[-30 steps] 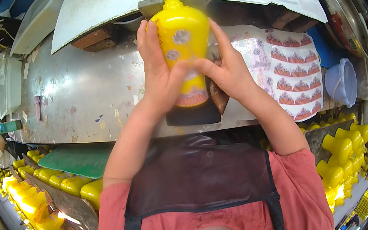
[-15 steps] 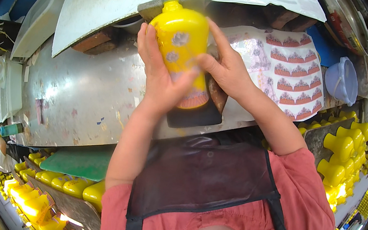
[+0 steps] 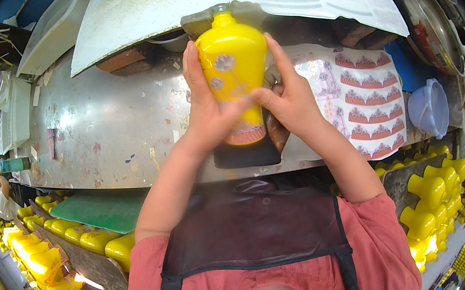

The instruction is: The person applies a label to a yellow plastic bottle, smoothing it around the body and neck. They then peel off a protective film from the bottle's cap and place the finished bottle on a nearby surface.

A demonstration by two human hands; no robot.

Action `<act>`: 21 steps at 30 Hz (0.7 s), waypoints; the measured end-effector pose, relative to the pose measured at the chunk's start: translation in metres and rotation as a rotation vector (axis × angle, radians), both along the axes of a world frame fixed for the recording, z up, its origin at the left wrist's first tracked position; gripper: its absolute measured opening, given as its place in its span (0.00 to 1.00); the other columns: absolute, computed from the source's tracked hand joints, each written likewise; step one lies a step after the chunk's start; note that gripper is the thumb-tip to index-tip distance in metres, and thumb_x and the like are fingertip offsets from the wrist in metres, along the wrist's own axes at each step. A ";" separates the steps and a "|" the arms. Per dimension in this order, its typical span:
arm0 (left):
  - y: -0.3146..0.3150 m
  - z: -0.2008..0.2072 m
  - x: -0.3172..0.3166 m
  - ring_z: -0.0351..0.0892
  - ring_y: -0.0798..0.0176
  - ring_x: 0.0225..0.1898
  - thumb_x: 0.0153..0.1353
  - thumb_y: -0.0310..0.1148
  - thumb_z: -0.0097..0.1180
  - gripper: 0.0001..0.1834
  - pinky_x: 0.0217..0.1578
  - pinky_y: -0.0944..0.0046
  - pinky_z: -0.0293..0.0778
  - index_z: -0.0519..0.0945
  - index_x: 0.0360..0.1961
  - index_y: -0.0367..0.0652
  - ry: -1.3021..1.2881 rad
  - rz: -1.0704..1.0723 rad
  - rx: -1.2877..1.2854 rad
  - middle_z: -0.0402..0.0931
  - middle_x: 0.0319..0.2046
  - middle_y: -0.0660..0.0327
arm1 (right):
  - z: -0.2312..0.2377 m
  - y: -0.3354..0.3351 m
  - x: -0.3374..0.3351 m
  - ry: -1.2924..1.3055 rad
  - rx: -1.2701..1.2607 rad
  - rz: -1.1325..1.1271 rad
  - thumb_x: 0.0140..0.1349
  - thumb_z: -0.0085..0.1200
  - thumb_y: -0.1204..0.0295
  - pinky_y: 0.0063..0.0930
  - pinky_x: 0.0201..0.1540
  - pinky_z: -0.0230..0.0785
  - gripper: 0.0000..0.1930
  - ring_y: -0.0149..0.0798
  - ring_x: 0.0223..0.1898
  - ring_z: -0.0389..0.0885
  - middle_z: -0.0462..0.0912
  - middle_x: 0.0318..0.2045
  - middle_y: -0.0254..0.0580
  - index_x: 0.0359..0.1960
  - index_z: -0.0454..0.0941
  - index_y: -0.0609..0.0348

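Both hands are holding a yellow bottle (image 3: 230,80) up over the shiny metal table (image 3: 105,128); the left hand (image 3: 208,106) is wrapping around its side; the right hand (image 3: 289,96) is pressing a sticker flat; next, I think, the fingers need to rub its edges smooth.

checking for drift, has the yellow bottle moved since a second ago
No. The yellow bottle sits at the same spot against the decal sheet, gripped by both the left hand and right hand.

A red short-sleeved shirt (image 3: 387,265) under a dark apron (image 3: 256,230) with straps; bare forearms, no gloves.
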State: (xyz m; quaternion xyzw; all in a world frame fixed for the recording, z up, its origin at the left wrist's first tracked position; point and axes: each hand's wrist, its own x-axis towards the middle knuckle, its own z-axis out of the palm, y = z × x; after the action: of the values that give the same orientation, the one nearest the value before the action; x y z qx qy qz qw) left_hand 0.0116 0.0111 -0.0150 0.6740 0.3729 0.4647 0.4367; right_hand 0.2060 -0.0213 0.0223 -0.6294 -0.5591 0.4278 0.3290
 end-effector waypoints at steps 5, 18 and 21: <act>0.000 0.002 0.000 0.43 0.38 0.77 0.52 0.34 0.68 0.64 0.75 0.43 0.47 0.34 0.79 0.43 0.017 0.000 -0.019 0.37 0.76 0.39 | 0.006 0.012 0.008 0.141 0.229 -0.059 0.67 0.59 0.66 0.28 0.43 0.78 0.32 0.31 0.36 0.84 0.87 0.44 0.47 0.73 0.67 0.48; -0.005 0.018 0.002 0.51 0.42 0.76 0.57 0.47 0.69 0.65 0.74 0.46 0.51 0.33 0.79 0.40 -0.033 0.022 -0.070 0.45 0.75 0.42 | 0.059 0.031 -0.002 -0.585 1.102 0.122 0.55 0.65 0.72 0.40 0.34 0.75 0.14 0.45 0.32 0.82 0.78 0.28 0.39 0.44 0.83 0.50; -0.010 0.029 -0.001 0.53 0.52 0.77 0.67 0.57 0.61 0.61 0.74 0.49 0.54 0.28 0.80 0.50 -0.334 -0.071 -0.341 0.46 0.78 0.50 | 0.052 0.020 0.008 -0.649 1.343 0.212 0.53 0.65 0.72 0.35 0.31 0.75 0.11 0.41 0.29 0.81 0.77 0.26 0.35 0.40 0.85 0.47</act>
State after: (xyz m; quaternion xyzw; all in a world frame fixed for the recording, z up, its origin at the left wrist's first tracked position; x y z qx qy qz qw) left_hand 0.0105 0.0009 0.0135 0.5171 0.3446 0.4844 0.6158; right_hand 0.2140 -0.0016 0.0742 -0.3306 -0.8263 -0.1829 0.4178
